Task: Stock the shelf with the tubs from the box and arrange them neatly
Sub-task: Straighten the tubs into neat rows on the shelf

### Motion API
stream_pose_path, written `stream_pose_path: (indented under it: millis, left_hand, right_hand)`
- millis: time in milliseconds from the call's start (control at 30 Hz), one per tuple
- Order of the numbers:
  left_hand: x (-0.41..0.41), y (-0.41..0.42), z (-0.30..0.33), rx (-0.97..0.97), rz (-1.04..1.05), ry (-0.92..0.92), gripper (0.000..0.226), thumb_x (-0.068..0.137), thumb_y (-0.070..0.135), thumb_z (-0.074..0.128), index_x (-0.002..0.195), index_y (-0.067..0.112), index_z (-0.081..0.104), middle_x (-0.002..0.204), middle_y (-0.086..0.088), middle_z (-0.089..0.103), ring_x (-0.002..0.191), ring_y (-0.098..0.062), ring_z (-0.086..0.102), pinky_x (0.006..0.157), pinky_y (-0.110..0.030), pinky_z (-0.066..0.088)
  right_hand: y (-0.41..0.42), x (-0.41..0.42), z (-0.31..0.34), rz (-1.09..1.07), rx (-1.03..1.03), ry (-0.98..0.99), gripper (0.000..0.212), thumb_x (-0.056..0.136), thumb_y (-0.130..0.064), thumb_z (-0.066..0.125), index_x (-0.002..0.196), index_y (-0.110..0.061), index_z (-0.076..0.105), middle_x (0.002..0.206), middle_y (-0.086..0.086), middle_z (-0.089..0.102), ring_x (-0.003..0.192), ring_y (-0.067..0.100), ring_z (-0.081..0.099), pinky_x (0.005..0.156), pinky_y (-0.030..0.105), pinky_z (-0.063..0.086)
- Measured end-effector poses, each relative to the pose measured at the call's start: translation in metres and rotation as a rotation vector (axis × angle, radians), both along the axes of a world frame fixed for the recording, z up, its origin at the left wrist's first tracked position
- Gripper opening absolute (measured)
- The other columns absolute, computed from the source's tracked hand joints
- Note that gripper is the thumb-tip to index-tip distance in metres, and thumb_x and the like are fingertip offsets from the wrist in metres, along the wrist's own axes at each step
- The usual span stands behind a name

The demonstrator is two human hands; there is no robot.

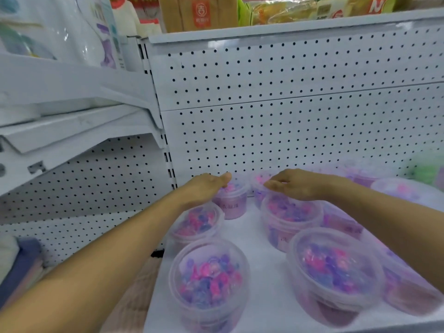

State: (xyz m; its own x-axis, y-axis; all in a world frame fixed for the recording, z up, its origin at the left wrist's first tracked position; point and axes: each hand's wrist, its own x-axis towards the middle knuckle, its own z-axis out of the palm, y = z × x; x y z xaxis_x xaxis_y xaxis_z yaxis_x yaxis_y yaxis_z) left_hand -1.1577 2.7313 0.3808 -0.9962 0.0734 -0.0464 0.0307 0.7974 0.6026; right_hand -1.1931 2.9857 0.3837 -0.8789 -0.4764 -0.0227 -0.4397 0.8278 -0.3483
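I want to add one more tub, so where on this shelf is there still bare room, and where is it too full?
A bare lane of white shelf runs front to back between the left column of tubs and the right column. The front edge between the two nearest tubs is also free. The back is crowded: left hand and right hand are on the rear tubs.

Almost nothing legible. Brown package [199, 13] on the upper shelf carries an orange logo with characters too small to read; red-and-white pack [376, 4] at top right shows what looks like a large "N". Back tub [231, 204] has a faint label, blurred, unreadable.
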Motion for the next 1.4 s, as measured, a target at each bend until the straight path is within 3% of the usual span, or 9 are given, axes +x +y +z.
stream_pose_path:
  millis: [67,167,333,433,567,767,967,1233,1400]
  left_hand:
    - [0.009,-0.004,0.002,0.058,-0.012,0.012,0.058,0.091,0.066,0.034,0.128,0.029,0.059,0.144,0.004,0.048,0.124,-0.013,0.045,0.092,-0.029,0.032]
    - [0.035,-0.019,0.003,0.077,-0.004,0.105,0.043,0.088,0.063,0.046,0.122,0.041,0.059,0.138,0.015,0.05,0.121,-0.007,0.045,0.093,-0.027,0.033]
    - [0.081,-0.053,0.008,-0.029,0.151,0.049,0.027,0.078,0.064,0.06,0.098,0.048,0.066,0.124,0.013,0.057,0.106,-0.009,0.055,0.083,-0.033,0.05]
    - [0.092,-0.048,0.01,-0.02,0.186,-0.004,0.025,0.082,0.053,0.065,0.097,0.034,0.073,0.125,0.009,0.06,0.1,-0.011,0.058,0.066,-0.028,0.055]
    - [0.092,-0.025,0.011,0.007,0.16,-0.004,0.024,0.081,0.047,0.069,0.097,0.031,0.074,0.119,0.011,0.062,0.096,-0.012,0.063,0.079,-0.031,0.056]
    - [0.086,0.006,0.008,-0.05,0.087,-0.02,0.043,0.077,0.038,0.076,0.118,0.03,0.065,0.129,0.005,0.052,0.085,-0.016,0.068,0.064,-0.019,0.044]
    - [0.092,0.011,0.006,-0.025,0.081,-0.027,0.046,0.082,0.036,0.073,0.125,0.028,0.06,0.141,0.004,0.049,0.12,-0.017,0.053,0.101,-0.032,0.041]
    - [0.173,0.006,-0.006,-0.009,0.116,0.109,0.084,0.054,0.083,0.061,0.129,0.045,0.05,0.143,0.016,0.041,0.13,-0.007,0.039,0.095,-0.029,0.033]
    - [0.211,0.011,-0.018,0.043,0.115,0.058,0.112,0.037,0.073,0.081,0.137,0.041,0.042,0.147,0.017,0.036,0.129,-0.005,0.037,0.101,-0.026,0.031]
  right_hand:
    - [0.005,0.003,0.0,0.035,0.001,-0.001,0.047,0.097,-0.049,0.039,0.099,-0.007,0.06,0.102,0.008,0.063,0.1,0.026,0.058,0.09,0.036,0.042]
    - [0.016,0.019,0.01,0.053,-0.065,0.066,0.041,0.093,-0.05,0.047,0.13,-0.035,0.053,0.143,-0.011,0.044,0.13,0.011,0.043,0.108,0.03,0.03]
    - [0.037,0.055,0.026,0.089,0.022,0.035,0.02,0.081,-0.054,0.061,0.101,-0.052,0.064,0.117,-0.023,0.06,0.105,-0.001,0.054,0.089,0.024,0.04]
    - [0.036,0.069,0.024,0.084,0.132,0.025,0.029,0.08,-0.052,0.064,0.108,-0.045,0.066,0.119,-0.02,0.061,0.107,0.005,0.056,0.088,0.023,0.039]
    - [0.033,0.078,0.021,0.045,0.137,0.025,0.043,0.076,-0.054,0.067,0.117,-0.04,0.064,0.127,-0.014,0.057,0.112,0.009,0.056,0.096,0.029,0.042]
    - [0.033,0.078,0.015,0.028,0.114,0.047,0.043,0.076,-0.053,0.067,0.117,-0.04,0.064,0.13,-0.009,0.055,0.109,0.012,0.056,0.097,0.031,0.044]
    - [0.035,0.079,0.009,0.025,0.087,0.061,0.043,0.079,-0.054,0.065,0.119,-0.039,0.063,0.13,-0.009,0.054,0.103,0.01,0.054,0.09,0.027,0.04]
    - [0.068,0.13,0.017,0.159,-0.077,0.066,0.066,0.061,-0.076,0.063,0.122,-0.056,0.05,0.139,-0.031,0.04,0.128,-0.004,0.038,0.11,0.032,0.032]
    - [0.079,0.165,0.001,0.255,0.137,0.004,0.086,0.061,-0.071,0.068,0.138,-0.054,0.032,0.15,-0.025,0.024,0.138,0.003,0.021,0.116,0.034,0.02]
